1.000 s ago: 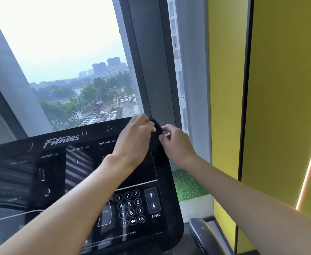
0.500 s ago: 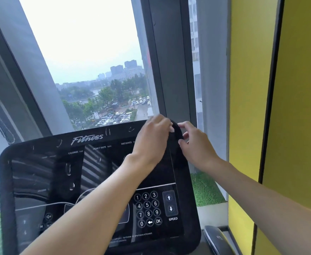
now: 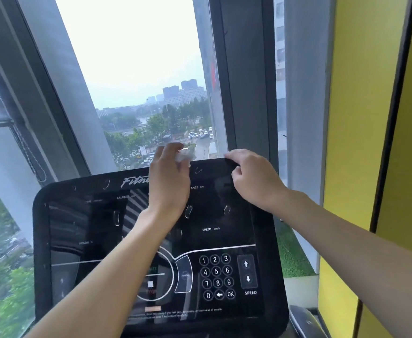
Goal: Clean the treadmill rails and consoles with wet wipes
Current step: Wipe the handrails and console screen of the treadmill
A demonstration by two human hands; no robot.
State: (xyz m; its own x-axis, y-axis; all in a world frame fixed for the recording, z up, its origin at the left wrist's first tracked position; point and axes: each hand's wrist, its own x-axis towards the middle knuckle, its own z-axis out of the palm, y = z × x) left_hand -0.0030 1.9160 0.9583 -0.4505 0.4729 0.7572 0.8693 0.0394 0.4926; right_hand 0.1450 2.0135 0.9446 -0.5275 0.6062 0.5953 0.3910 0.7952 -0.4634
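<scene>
And the left hand (image 3: 168, 184) has moved! Half a second ago it sat tight against the right hand (image 3: 257, 184) at the top right corner of the black glossy treadmill console (image 3: 78, 215). Now it is out along the top rim, covering the end of the white "Fitness" lettering, and a clear gap of black rim shows between the two hands. The white crumpled wet wipe (image 3: 185, 156) is now plainly on show too.

The left forearm reaches up across the screen with the wrist straight. Its fingers curl over the top rim, bunching the wipe against that edge at the fingertips. The right arm comes in from the lower right. Its forefinger lies on the rim near the corner and the other fingers are curled against the console face. The thumb is hidden, so I cannot tell whether this hand truly clamps the rim or only rests there.

Left of the wipe, the rim runs unobstructed to the rounded left corner. Behind the rim stands the tall grey-framed window (image 3: 131, 69). Off the console's right edge a green turf strip (image 3: 291, 259) lies below, with the yellow wall panel (image 3: 356, 142) near. The numbered keypad (image 3: 216, 276) sits well below both hands, and a dark handrail (image 3: 305, 322) pokes in at the bottom right.
</scene>
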